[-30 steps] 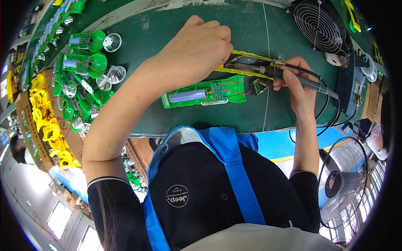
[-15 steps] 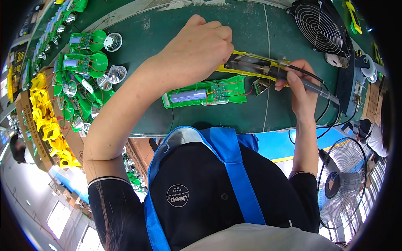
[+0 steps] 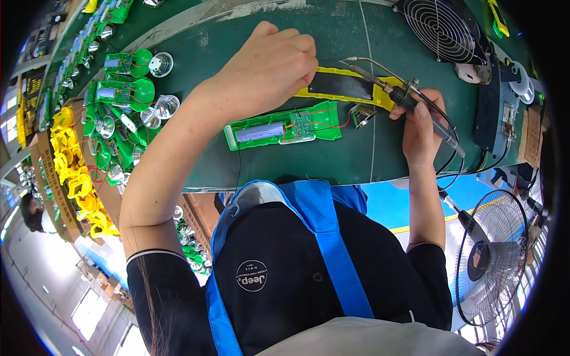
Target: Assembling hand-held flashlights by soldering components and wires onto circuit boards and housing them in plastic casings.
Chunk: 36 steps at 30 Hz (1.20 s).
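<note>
A long yellow plastic shell [image 3: 380,95] with a black strip inside lies across the green bench. My left hand [image 3: 267,71] is closed at its left end, fingers curled against it; the fingertips are partly hidden. My right hand [image 3: 423,121] grips a soldering iron [image 3: 395,94] with a thin curved metal tube along it. The iron's tip points left, above the yellow shell. Nearer to me lies a green half-shell [image 3: 326,121] holding a purple battery cell [image 3: 260,132] and a small circuit board [image 3: 300,124]. A red wire runs from it to a small reflector piece [image 3: 361,115].
Green half-shells with batteries [image 3: 124,92] and silvery reflectors [image 3: 167,107] crowd the left side, beside yellow rings [image 3: 74,178] on cardboard. A black fan with a wire guard [image 3: 439,26] and a solder reel [image 3: 522,86] stand at the far right. A floor fan [image 3: 484,258] is below right.
The soldering iron has come into a sharper, raised pose, its tip lifted off the yellow shell's inside. The whole view has shifted slightly left. My left hand keeps its place at the shell's end.
</note>
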Tool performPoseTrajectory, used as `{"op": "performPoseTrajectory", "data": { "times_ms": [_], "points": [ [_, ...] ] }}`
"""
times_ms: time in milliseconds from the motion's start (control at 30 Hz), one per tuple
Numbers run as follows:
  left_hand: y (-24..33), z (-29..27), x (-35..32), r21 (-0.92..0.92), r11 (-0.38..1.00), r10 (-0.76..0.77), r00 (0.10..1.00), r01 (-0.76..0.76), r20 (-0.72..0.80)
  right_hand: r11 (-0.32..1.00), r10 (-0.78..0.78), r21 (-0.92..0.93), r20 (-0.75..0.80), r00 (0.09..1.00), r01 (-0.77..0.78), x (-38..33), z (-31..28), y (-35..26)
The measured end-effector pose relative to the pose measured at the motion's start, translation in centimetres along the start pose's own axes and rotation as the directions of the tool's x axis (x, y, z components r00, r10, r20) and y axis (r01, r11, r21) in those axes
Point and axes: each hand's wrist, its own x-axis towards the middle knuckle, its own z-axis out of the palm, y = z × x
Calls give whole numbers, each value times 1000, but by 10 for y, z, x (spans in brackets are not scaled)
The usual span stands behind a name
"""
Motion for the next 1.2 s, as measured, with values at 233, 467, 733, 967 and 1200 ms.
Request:
{"op": "performPoseTrajectory", "data": {
  "times_ms": [233, 467, 733, 967, 1200],
  "points": [
    [0, -2, 0, 8, 1000, 2, 1000, -2, 21, 997, -75, 29, -26, 997, 76, -2, -1, 5],
    [0, -4, 0, 20, 1000, 1, 999, -1, 42, 995, -81, 62, -44, 996, 84, -1, -1, 7],
    [0, -7, 3, -1, 1000, -2, 997, 2, 76, 995, -79, 58, -55, 995, 82, -1, 0, 7],
    [-4, -5, 0, -43, 995, 83, 995, -85, -58, 995, -85, 48, -44, 995, 87, 0, 0, 7],
    [46, 12, -16, 35, 999, -5, 957, 16, -291, 989, -141, 28, -65, 988, 143, -1, -2, 10]
  ]
}}
